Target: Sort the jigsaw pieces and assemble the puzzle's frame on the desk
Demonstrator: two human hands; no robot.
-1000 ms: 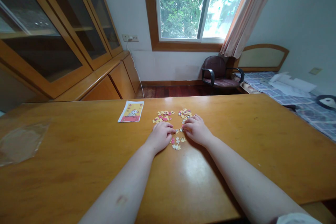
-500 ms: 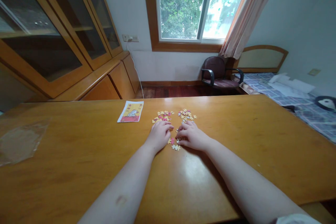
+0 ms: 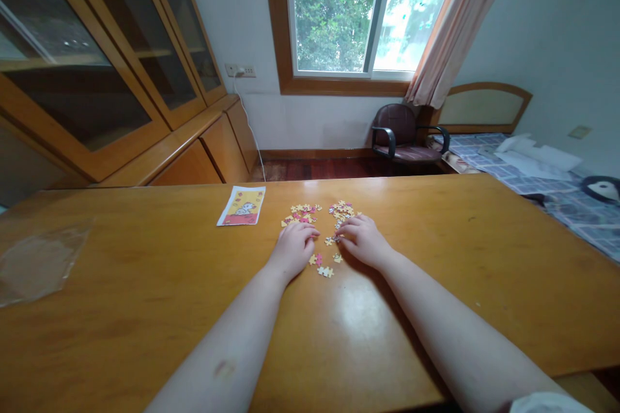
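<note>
Two bare hands work close together over the middle of the wooden counter (image 3: 169, 290), with scattered puzzle pieces (image 3: 325, 271) between and around them. The left hand (image 3: 294, 249) lies palm down just in front of the left heap (image 3: 303, 210) of yellow and pink pieces, its fingers (image 3: 309, 230) loosely bent and only slightly parted, the tips pointing inward; the palm hides what lies below, so one cannot tell whether they hold anything. The right hand (image 3: 363, 241) is beside the right heap (image 3: 343, 208), overlapping its near edge in this view. Its fingers (image 3: 347, 230) curve narrowly towards the thumb, with the tips at a few small pieces (image 3: 330, 241) in the gap between the hands; whether they pinch one or merely touch it cannot be told. Nearer the person, a pink piece (image 3: 318, 259) sits right beside a yellow one, a pale yellow piece (image 3: 338, 258) lies a little to the right of them, and whitish and yellow pieces form a short row nearest of all. Farther left, a picture card (image 3: 242, 206) showing a white animal on yellow and red lies flat, and a clear plastic bag (image 3: 41, 264) rests well apart at the left side.
</note>
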